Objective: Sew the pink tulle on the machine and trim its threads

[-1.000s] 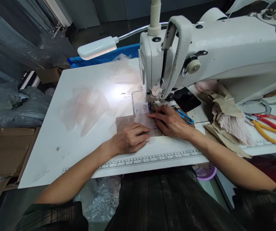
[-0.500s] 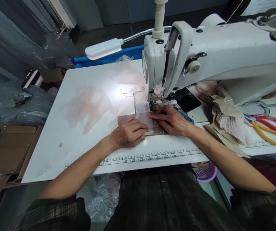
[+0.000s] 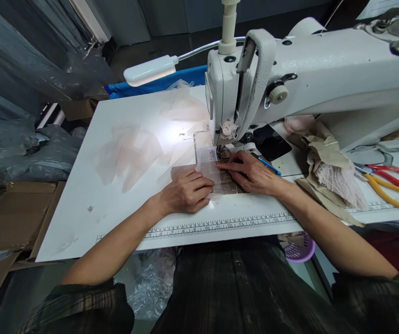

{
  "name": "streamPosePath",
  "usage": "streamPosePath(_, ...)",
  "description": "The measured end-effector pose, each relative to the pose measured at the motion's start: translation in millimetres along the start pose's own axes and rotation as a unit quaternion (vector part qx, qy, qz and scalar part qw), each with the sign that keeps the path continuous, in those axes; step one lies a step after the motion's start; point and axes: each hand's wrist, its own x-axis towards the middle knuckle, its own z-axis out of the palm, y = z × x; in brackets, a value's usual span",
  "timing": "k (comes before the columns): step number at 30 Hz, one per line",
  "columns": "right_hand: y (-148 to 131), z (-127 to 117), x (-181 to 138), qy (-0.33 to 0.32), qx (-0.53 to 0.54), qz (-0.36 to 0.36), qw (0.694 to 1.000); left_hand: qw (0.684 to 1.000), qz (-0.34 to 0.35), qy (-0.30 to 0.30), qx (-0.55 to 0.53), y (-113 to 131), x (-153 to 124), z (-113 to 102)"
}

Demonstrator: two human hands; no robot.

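Your left hand slid slightly left; right hand basically held position. Left rests on the sheer fabric, can't tell if pinching; right thumb and index look apart. Fabric lies by the presser foot. Looks like steadying, little feed.

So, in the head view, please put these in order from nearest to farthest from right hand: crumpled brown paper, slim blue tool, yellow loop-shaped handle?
From the right hand:
1. Slim blue tool: just beside it, far side.
2. Crumpled brown paper: to its right.
3. Yellow loop-shaped handle: farther right, past the paper.
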Motion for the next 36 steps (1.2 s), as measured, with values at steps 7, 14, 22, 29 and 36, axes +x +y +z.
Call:
streamPosePath(7, 3, 1, -1, -0.005, -0.003, -0.017, 1.0, 1.0, -0.002, 0.014, 0.003, 0, -1, 1)
streamPosePath(14, 5, 2, -2, -0.007, -0.004, -0.018, 1.0, 1.0, 0.001, 0.01, -0.004, 0, -2, 1)
streamPosePath(22, -7, -6, -4, -0.041, 0.002, -0.004, 0.999, 1.0, 0.002, 0.0, -0.007, -2, -2, 1)
streamPosePath(29, -19, -12, -4, -0.101, -0.063, 0.002, 0.993, 0.999, -0.02, -0.024, -0.02, 1, -1, -3)
streamPosePath(36, -19, -12, -2, -0.095, -0.057, -0.004, 0.994, 0.992, -0.118, -0.027, -0.027, -10, 2, -19)
